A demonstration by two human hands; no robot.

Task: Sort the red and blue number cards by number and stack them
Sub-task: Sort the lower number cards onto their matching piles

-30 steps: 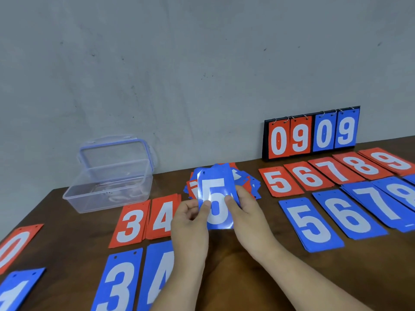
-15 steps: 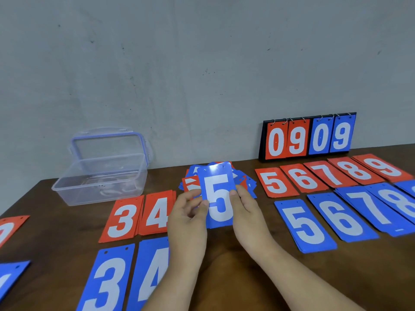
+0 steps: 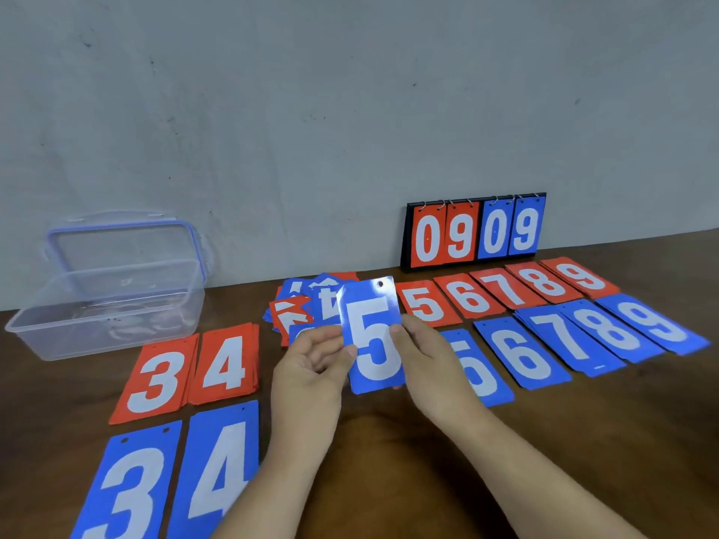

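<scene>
The left hand (image 3: 311, 367) and right hand (image 3: 432, 367) pinched the blue 5 card (image 3: 373, 336) by its long edges, upright above the counter (image 3: 389, 441), while the blue 5 stack (image 3: 486, 383) lay lengthwise just rightward, partly behind the nearer right hand, bare counter before it.

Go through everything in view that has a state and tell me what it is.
blue 5 card, held up in both hands
left hand, pinching the card's left edge
right hand, pinching its right edge
plastic box, open, lid upright behind it
scoreboard, standing, showing 09 09
unsorted card pile, jumbled
</scene>
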